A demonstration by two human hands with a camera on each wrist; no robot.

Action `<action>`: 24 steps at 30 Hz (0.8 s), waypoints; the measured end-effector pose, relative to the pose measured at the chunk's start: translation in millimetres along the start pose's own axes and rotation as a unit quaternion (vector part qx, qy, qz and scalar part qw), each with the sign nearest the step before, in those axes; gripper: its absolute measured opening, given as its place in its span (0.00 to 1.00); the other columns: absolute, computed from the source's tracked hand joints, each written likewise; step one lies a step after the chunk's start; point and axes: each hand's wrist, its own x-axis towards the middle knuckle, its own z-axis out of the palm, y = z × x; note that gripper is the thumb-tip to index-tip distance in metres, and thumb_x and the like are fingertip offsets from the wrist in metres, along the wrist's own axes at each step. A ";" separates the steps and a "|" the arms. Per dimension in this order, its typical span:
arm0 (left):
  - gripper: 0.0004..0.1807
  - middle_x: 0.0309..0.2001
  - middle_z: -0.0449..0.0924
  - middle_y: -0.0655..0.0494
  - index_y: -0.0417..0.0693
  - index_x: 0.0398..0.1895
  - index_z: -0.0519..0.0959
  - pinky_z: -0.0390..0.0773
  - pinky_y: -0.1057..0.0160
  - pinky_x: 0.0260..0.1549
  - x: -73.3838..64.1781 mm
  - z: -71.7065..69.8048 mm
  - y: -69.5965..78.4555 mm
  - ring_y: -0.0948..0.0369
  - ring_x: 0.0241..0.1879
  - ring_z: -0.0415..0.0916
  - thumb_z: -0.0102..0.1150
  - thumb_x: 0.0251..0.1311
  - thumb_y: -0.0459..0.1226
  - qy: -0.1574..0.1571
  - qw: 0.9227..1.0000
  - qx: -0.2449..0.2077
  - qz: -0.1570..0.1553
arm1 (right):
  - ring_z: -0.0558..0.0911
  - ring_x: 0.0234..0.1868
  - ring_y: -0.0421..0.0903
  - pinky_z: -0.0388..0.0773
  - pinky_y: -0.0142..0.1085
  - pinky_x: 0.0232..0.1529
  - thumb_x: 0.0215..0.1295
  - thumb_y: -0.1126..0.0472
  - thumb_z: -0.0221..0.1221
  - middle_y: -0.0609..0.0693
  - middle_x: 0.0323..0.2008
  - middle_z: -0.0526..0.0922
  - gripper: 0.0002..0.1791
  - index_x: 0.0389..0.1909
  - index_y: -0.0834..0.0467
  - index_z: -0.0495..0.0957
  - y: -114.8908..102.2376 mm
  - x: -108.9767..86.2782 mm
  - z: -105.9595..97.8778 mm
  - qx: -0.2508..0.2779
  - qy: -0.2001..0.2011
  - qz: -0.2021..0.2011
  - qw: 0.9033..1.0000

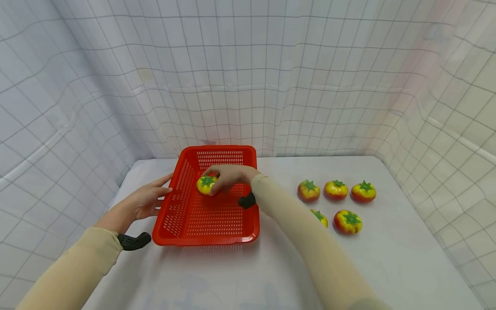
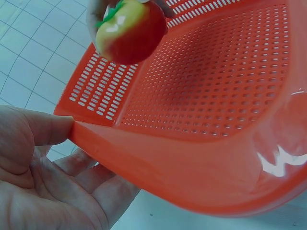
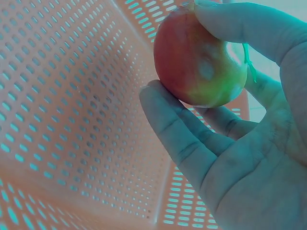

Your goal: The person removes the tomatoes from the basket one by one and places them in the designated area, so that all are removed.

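Observation:
My right hand (image 1: 229, 177) reaches into the red plastic basket (image 1: 217, 239) and holds a red and yellow tomato (image 1: 205, 185) with a green leafy top. In the right wrist view, thumb and fingers grip the tomato (image 3: 201, 62) from both sides, and the perforated basket floor lies beyond it. The left wrist view shows this tomato (image 2: 132, 33) above the basket's far part. My left hand (image 1: 147, 200) is at the basket's left side. Its thumb presses the rim (image 2: 144, 148), with the fingers under the rim outside the basket, as the left wrist view shows.
Several similar tomatoes lie on the white table (image 1: 387, 258) right of the basket: three in a back row, including the middle one (image 1: 336, 190), and two in front. My right forearm (image 1: 306, 237) partly covers the front-left tomato (image 1: 320, 217). Gridded white curtains (image 1: 248, 86) surround the table.

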 end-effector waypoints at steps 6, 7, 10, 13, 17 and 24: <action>0.38 0.74 0.58 0.39 0.71 0.83 0.35 0.80 0.45 0.55 -1.0 -1.1 -0.2 0.46 0.59 0.75 0.42 0.81 0.41 -0.007 1.000 0.001 0.002 | 0.76 0.56 0.50 0.82 0.40 0.53 0.60 0.62 0.73 0.54 0.57 0.74 0.31 0.64 0.45 0.74 -0.4 -10.9 -7.4 -0.030 0.008 -0.020 0.999; 0.38 0.74 0.57 0.39 0.71 0.83 0.35 0.80 0.45 0.55 -1.1 -1.1 -0.2 0.46 0.59 0.75 0.42 0.81 0.41 -0.006 1.000 0.001 0.002 | 0.76 0.56 0.50 0.83 0.39 0.52 0.60 0.62 0.73 0.54 0.57 0.73 0.31 0.64 0.45 0.74 -0.5 -13.1 -8.8 -0.030 0.009 -0.022 0.999; 0.38 0.75 0.57 0.39 0.71 0.83 0.35 0.79 0.45 0.55 -1.8 -0.6 -0.3 0.47 0.59 0.74 0.42 0.81 0.41 -0.007 1.000 0.000 0.002 | 0.76 0.55 0.51 0.83 0.38 0.50 0.60 0.64 0.73 0.55 0.58 0.72 0.32 0.63 0.46 0.74 -1.1 -19.3 -13.0 -0.025 0.011 -0.027 0.999; 0.38 0.74 0.57 0.39 0.71 0.83 0.36 0.79 0.45 0.55 -2.1 -0.8 -0.6 0.47 0.58 0.75 0.42 0.81 0.40 -0.007 1.000 -0.001 0.003 | 0.77 0.55 0.51 0.84 0.39 0.50 0.59 0.65 0.73 0.54 0.58 0.71 0.32 0.63 0.46 0.74 -1.6 -25.7 -17.7 -0.032 0.019 -0.032 0.999; 0.38 0.73 0.59 0.38 0.70 0.83 0.35 0.80 0.45 0.54 -1.6 -2.1 -0.9 0.48 0.57 0.76 0.42 0.81 0.40 -0.012 1.000 -0.001 0.005 | 0.74 0.58 0.50 0.83 0.41 0.51 0.57 0.61 0.73 0.50 0.57 0.73 0.31 0.61 0.40 0.75 -2.0 -37.3 -26.6 -0.079 0.040 -0.039 0.995; 0.37 0.65 0.67 0.39 0.67 0.83 0.35 0.82 0.47 0.51 -0.6 -2.3 1.6 0.49 0.53 0.78 0.41 0.82 0.39 -0.021 1.000 0.001 0.001 | 0.72 0.59 0.50 0.81 0.44 0.53 0.57 0.61 0.72 0.50 0.60 0.71 0.33 0.63 0.40 0.74 -3.1 -59.1 -41.8 -0.100 0.042 -0.038 0.993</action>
